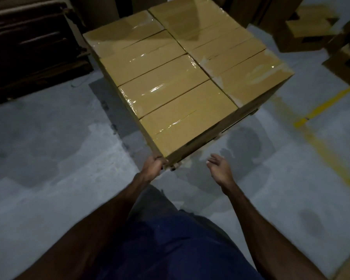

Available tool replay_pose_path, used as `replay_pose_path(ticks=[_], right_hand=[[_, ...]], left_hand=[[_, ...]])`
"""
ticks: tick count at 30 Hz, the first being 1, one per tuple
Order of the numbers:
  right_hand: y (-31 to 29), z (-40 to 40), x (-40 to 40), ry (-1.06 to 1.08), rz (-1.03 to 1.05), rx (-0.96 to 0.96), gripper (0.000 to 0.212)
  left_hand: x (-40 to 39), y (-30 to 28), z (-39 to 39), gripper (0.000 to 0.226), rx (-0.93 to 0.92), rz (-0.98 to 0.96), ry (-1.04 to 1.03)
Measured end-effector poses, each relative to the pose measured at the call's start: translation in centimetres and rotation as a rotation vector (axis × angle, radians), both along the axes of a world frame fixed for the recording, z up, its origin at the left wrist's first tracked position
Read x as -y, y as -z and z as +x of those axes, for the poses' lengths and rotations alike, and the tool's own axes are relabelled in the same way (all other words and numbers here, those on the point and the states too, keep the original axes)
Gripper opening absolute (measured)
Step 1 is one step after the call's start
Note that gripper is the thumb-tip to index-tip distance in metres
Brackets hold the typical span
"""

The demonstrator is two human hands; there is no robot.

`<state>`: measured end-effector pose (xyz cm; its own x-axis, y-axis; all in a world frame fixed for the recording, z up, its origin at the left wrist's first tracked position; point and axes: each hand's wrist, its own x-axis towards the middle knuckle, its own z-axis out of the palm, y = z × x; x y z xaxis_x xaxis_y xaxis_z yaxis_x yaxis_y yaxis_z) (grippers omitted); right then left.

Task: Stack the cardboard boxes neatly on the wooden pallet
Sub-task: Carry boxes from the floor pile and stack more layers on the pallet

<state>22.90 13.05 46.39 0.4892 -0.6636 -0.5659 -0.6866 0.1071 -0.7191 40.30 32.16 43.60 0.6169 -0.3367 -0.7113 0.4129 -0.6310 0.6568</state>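
the stack of cardboard boxes [182,77] stands on the grey floor [49,158] in front of me, its top layer two columns of taped boxes set edge to edge, four on my left side and at least three on the right, tape glinting across the lids. the nearest box [188,122] forms the corner that points at me. whatever the stack sits on is hidden under it; i cannot tell if a pallet is there.

my left hand [153,166] is at that near corner, fingers curled over the lower edge of the nearest box and gripping it, wrist bent, forearm reaching straight out from my body. my right hand [218,166] hangs in the air just beside the same corner, not touching the stack, palm turned inward, fingers loose and slightly spread, arm stretched forward and angled in.

below me are my dark blue trousers [170,245]. a yellow line [323,106] runs across the floor to my right. more cardboard boxes [309,25] sit at the far right, well apart from the stack, and a dark pile of flattened cardboard [28,47] lies at the far left.
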Motion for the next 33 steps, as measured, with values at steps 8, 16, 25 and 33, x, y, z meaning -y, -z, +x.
replay_pose_path(ticks=[8,16,25,33], right_hand=[[-0.5,2.3,0.5,-0.287,-0.072,-0.066,0.053],[1.8,12.0,-0.9,-0.790,-0.168,-0.183,0.059],[6.7,22.8,-0.8,-1.269,-0.425,-0.203,0.060],[14.8,29.2,-1.3,-1.828,-0.734,-0.072,0.065]], left_hand=[[0.1,1.1,-1.5,0.016,-0.059,-0.011,-0.212],[0.0,5.9,1.6,0.009,-0.183,-0.061,-0.529],[1.2,12.8,5.1,0.024,-0.411,-0.146,-0.897],[3.6,22.6,4.9,0.025,-0.560,-0.173,-1.211]])
